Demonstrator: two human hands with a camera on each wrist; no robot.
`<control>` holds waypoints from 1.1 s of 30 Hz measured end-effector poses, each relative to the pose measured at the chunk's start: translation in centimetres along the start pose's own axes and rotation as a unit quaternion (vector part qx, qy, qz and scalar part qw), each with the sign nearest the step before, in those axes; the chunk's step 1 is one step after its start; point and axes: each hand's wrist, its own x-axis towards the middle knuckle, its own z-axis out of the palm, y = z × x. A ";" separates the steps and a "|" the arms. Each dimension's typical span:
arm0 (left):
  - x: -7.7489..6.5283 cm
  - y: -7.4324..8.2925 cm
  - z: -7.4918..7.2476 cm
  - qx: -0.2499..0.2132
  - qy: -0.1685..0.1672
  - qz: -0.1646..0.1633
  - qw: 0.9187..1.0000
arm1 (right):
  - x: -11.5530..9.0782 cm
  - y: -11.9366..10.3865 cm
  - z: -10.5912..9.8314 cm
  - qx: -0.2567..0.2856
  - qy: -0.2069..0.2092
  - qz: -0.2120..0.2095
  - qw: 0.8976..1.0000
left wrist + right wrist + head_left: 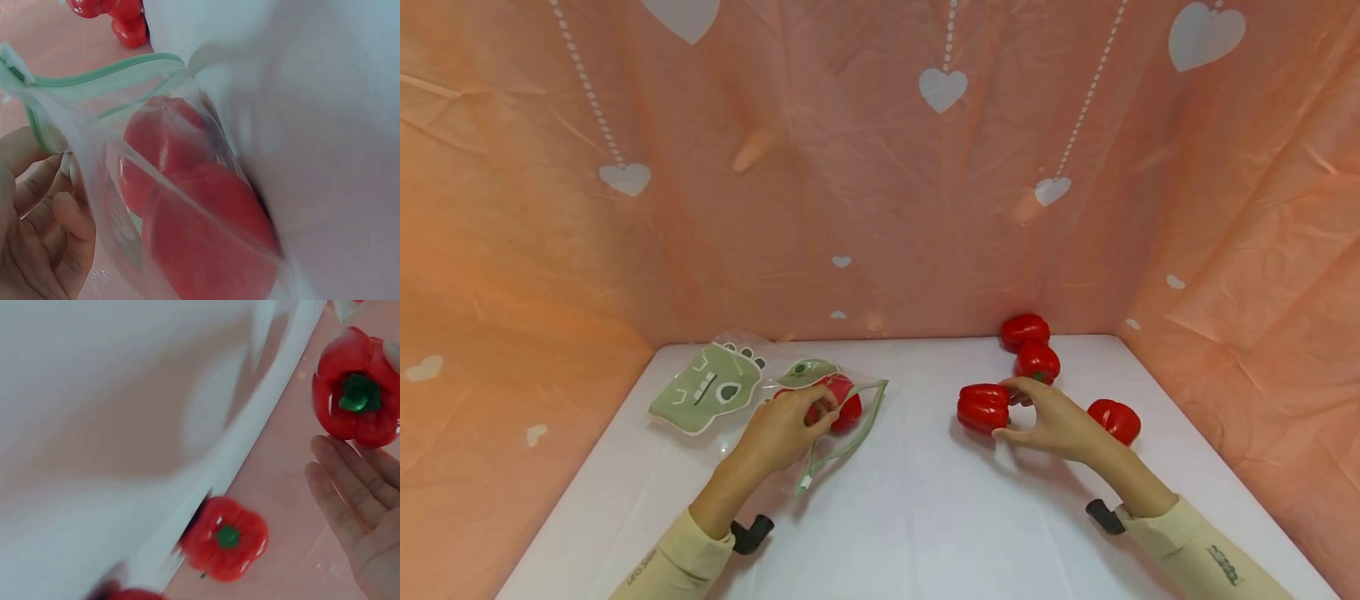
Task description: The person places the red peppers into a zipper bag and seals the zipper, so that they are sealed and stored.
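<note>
My left hand (pixel 786 427) pinches the rim of a clear zip bag (pixel 871 417) with a green zip strip (pixel 112 74). In the left wrist view the bag's mouth stands apart, and two red bell peppers (pixel 209 231) show through its clear side. On the right, my right hand (pixel 1054 423) holds another red bell pepper (pixel 981 408) between thumb and fingers, to the right of the bag. Its green stem (pixel 360 394) faces the right wrist camera.
Two red bell peppers (pixel 1037 361) sit together at the table's back right. One more pepper (pixel 1115 419) lies behind my right forearm. Left of the bag lies clear plastic with a green one-eyed cartoon print (pixel 707 387). An orange cloth (pixel 880 208) with hearts surrounds the white table (pixel 917 517).
</note>
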 end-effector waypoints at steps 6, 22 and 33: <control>0.0 0.0 -0.1 -0.004 -0.006 -0.003 1.000 | 0.3 -1.7 1.3 0.027 -0.001 -0.025 0.999; -0.1 -0.1 0.1 -0.014 0.003 0.002 1.000 | 1.7 -5.3 4.9 0.113 -0.031 -0.036 0.992; 0.0 -0.1 0.1 -0.020 0.002 0.009 1.000 | 2.7 -7.9 7.0 0.180 -0.050 -0.023 0.982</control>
